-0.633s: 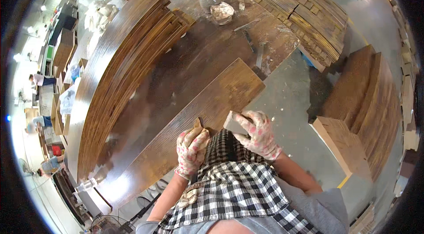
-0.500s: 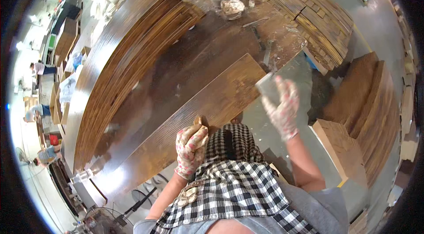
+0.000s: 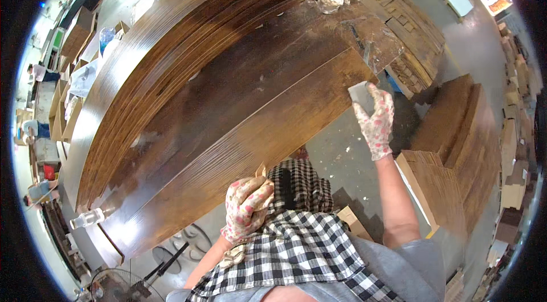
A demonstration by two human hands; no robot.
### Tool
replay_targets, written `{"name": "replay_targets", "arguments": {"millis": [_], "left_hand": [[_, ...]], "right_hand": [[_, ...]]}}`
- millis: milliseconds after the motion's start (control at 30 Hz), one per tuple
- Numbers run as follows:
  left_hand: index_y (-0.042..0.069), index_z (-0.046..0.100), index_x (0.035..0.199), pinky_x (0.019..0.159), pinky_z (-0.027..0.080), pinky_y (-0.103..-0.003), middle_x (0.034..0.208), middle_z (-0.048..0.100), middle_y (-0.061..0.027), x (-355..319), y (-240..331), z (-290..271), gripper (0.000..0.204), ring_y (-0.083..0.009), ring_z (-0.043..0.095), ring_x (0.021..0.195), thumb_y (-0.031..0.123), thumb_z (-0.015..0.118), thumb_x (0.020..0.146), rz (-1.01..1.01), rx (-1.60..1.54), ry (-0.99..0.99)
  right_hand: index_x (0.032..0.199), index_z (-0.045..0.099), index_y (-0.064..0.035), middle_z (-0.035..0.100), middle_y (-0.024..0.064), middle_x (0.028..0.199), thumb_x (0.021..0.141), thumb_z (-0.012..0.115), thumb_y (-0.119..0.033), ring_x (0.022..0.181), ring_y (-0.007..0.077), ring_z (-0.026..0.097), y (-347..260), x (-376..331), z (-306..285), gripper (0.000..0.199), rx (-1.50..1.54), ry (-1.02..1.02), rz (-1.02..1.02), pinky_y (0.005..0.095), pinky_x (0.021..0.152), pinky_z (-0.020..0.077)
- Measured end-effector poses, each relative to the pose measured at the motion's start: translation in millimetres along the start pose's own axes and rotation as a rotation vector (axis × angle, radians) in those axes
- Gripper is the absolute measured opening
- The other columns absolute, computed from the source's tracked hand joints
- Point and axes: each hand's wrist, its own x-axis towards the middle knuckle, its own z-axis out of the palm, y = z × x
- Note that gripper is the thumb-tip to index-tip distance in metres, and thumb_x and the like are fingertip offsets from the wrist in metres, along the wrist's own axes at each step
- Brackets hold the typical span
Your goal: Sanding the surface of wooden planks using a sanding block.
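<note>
A long brown plank (image 3: 239, 148) is lying across the stained workbench (image 3: 319, 34) before you. Your gloved left hand (image 3: 248, 208) is gripping its near edge, fingers curled. Your right hand (image 3: 376, 119) is closing around a grey sanding block (image 3: 360, 96) at the plank's far end.

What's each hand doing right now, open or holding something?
Left hand: gloved, closed on the near edge of the long brown plank.
Right hand: gloved, holding a grey sanding block at the plank's far end.
</note>
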Motion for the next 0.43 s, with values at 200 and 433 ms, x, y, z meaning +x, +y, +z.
{"name": "replay_targets", "arguments": {"millis": [200, 433], "left_hand": [[0.009, 0.069, 0.114, 0.087, 0.051, -0.045, 0.113, 0.069, -0.0120, -88.3, -24.7, -76.9, 0.044, -0.0329, 0.067, 0.099, 0.003, 0.078, 0.071, 0.007, 0.023, 0.081], [0.009, 0.067, 0.115, 0.082, 0.052, -0.047, 0.110, 0.069, -0.0146, -152.5, -17.9, -139.6, 0.041, -0.0346, 0.068, 0.095, 0.005, 0.079, 0.077, 0.000, 0.065, 0.069]], "right_hand": [[0.141, 0.050, -0.0132, 0.055, 0.0215, 0.119, 0.079, 0.078, -0.034, 0.101, 0.0378, 0.059, -170.9, -140.8, 21.4, 0.071, 0.017, -0.127, -0.145, 0.0497, 0.084, 0.0513], [0.130, 0.060, -0.0110, 0.063, 0.0138, 0.110, 0.081, 0.079, -0.031, 0.100, 0.0330, 0.064, -260.0, -168.8, 11.2, 0.056, 0.376, -0.268, -0.189, 0.0445, 0.088, 0.0555]]}}
